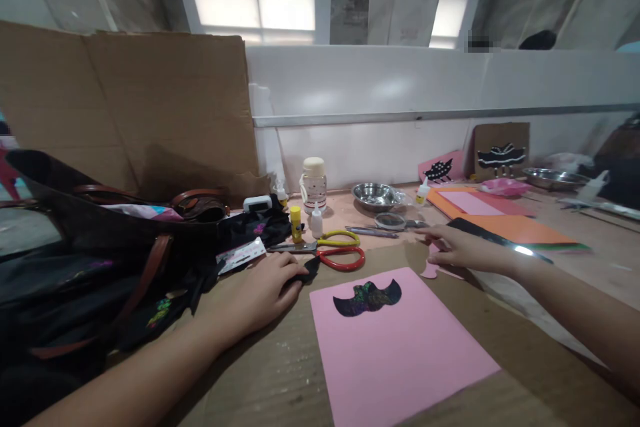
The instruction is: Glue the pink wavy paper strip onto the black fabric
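Note:
Before me on brown cardboard lies a square pink sheet [400, 360]. A dark, shiny bat-like cut-out [367, 298] sits on its upper part. Left of the sheet, my left hand [270, 287] rests low with bent fingers closed on a small black scrap [312, 269]. My right hand [457, 250] is beyond the sheet's right corner, its fingers stretched out and apart over a pink paper scrap [430, 269]. Whether a fingertip touches that scrap is hard to see. Red-and-yellow-handled scissors [343, 258] lie between the hands, just behind the sheet.
A glue stick [297, 223], a white glue bottle [317, 221], a cream-lidded bottle [314, 187] and a steel bowl [376, 196] stand behind. Dark bags [125, 240] crowd the left. Orange paper [515, 227] and a black phone-like slab [493, 235] lie right.

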Demonstrator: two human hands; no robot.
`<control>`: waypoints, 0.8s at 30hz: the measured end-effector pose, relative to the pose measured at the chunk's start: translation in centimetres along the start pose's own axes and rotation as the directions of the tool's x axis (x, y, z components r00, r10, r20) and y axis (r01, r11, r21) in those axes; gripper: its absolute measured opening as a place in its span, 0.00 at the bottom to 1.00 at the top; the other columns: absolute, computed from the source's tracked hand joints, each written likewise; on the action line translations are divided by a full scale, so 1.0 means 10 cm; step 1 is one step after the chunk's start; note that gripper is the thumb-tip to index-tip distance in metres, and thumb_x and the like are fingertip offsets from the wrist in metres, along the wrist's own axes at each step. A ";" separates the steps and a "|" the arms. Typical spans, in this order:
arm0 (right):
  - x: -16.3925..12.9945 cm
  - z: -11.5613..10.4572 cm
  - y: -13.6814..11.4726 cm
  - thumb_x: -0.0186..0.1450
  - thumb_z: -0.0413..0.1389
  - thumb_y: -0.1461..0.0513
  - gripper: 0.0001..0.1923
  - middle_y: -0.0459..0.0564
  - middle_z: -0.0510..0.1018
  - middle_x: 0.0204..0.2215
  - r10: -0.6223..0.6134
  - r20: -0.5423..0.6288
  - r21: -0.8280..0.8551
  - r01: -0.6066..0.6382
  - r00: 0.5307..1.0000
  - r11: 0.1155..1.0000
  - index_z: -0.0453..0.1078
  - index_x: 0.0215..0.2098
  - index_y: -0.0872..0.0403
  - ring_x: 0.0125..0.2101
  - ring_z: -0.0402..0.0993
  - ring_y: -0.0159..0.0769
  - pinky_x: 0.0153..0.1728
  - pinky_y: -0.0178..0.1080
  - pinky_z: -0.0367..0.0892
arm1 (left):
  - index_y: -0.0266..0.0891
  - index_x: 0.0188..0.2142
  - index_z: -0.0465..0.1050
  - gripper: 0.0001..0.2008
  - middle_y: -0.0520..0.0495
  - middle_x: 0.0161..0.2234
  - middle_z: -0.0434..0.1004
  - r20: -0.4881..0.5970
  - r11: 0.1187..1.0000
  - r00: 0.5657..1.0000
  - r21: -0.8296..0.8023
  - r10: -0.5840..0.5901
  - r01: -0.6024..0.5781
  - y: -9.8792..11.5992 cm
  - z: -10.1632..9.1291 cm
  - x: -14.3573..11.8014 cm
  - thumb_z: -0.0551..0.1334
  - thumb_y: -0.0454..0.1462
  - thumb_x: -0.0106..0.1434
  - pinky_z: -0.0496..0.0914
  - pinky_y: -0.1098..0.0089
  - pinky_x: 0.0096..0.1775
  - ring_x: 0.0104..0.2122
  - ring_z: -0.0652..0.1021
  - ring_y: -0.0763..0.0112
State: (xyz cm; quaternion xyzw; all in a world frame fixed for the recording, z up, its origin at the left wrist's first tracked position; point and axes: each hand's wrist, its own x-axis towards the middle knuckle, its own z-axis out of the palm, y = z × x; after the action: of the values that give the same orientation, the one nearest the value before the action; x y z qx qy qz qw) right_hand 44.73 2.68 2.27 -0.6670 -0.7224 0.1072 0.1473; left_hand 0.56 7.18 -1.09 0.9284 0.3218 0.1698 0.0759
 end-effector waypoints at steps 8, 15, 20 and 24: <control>-0.06 -0.04 -0.12 0.60 0.61 0.57 0.33 0.52 0.80 0.34 0.039 0.077 0.102 -0.047 0.996 0.994 0.70 0.64 0.55 0.35 0.77 0.47 0.35 0.41 0.67 | 0.44 0.52 0.78 0.15 0.42 0.50 0.78 -0.008 1.000 1.000 -0.023 -0.022 0.022 -0.02 0.02 0.02 0.55 0.38 0.71 0.72 0.55 0.53 0.50 0.77 0.55; -0.15 -0.16 -0.40 0.67 0.59 0.52 0.28 0.48 0.77 0.31 0.025 -0.004 0.356 -0.022 1.000 0.934 0.70 0.63 0.49 0.31 0.73 0.40 0.33 0.40 0.67 | 0.43 0.51 0.79 0.16 0.41 0.49 0.78 -0.029 0.999 0.999 -0.046 -0.019 0.018 -0.04 0.06 0.04 0.55 0.38 0.71 0.71 0.54 0.54 0.50 0.76 0.54; -0.23 -0.23 -0.87 0.70 0.57 0.48 0.31 0.43 0.74 0.27 -0.002 -0.098 0.575 0.059 0.995 0.816 0.63 0.67 0.50 0.28 0.71 0.36 0.31 0.39 0.67 | 0.45 0.51 0.79 0.15 0.42 0.49 0.79 -0.056 0.995 0.998 -0.098 -0.025 0.020 -0.07 0.10 0.03 0.57 0.37 0.69 0.70 0.55 0.54 0.50 0.76 0.55; -0.26 -0.21 -1.34 0.69 0.60 0.47 0.27 0.43 0.78 0.28 -0.050 -0.148 0.686 0.139 0.988 0.714 0.67 0.62 0.49 0.29 0.76 0.35 0.35 0.40 0.70 | 0.41 0.52 0.78 0.14 0.40 0.51 0.79 -0.084 0.979 0.994 -0.195 -0.071 0.053 -0.03 0.04 0.02 0.61 0.41 0.69 0.67 0.51 0.57 0.52 0.76 0.55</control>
State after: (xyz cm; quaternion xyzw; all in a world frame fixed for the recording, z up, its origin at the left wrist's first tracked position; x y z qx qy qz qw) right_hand 33.21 -1.18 8.76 -0.5306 -0.6526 0.3224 0.4342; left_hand 0.71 7.50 -1.51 0.8974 0.3359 0.2397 0.1560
